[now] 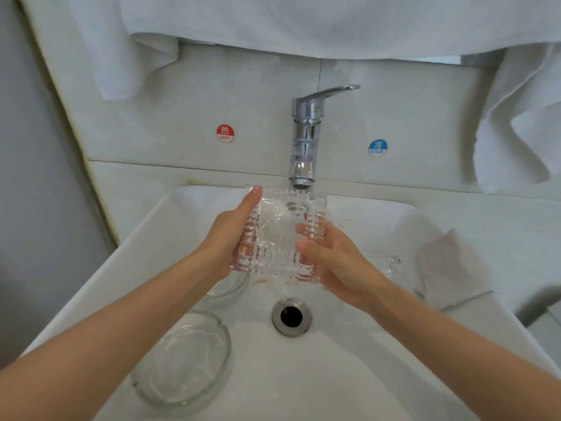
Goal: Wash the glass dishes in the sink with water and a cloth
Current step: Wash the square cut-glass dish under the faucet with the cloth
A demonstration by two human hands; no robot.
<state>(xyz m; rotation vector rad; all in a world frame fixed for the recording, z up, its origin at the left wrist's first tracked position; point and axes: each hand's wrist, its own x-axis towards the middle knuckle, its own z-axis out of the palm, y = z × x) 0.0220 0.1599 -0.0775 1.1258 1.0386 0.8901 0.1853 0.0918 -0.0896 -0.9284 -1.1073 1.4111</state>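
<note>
A square cut-glass dish is held under the tap, above the sink. The left hand grips its left edge; the right hand grips its right. Round glass dishes lie below. Wet glass could slip and strike them, chipping both.

- Centre of the frame: a square cut-glass dish is held just below the faucet — the left hand grips its left edge, the right hand its right edge.
- Lower left: a round glass dish lies in the sink.
- Right — a white cloth lies on the basin's slope.
</note>
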